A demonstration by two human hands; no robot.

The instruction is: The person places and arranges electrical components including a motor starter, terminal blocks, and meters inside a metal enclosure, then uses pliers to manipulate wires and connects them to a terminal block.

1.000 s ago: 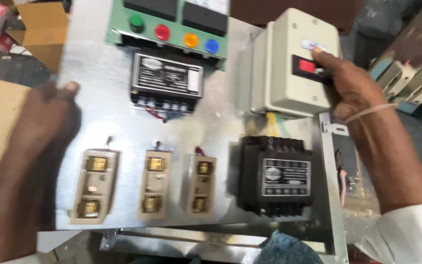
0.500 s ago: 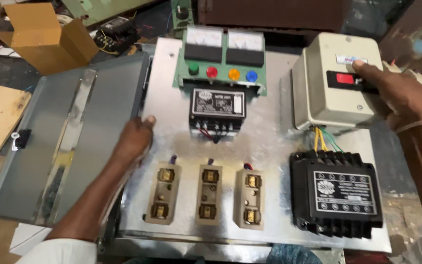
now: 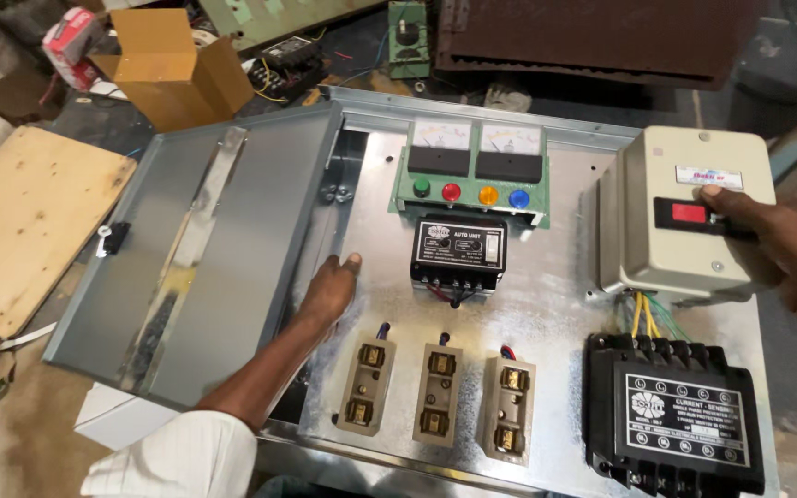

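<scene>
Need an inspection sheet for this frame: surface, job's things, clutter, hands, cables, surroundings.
Surface: galvanised mounting plate lying inside a metal enclosure, hinged door swung open to the left.
Job's things: beige switch box; black control unit; green meter panel with four coloured lamps; three fuse holders; black relay block.
Clutter: cardboard box, wooden board.
Hands: left hand flat on the plate's left edge; right hand on the switch box, a finger at its red button.
Cables: coloured wires running out below the switch box.
Surroundings: dark workshop floor, scattered parts.
</scene>
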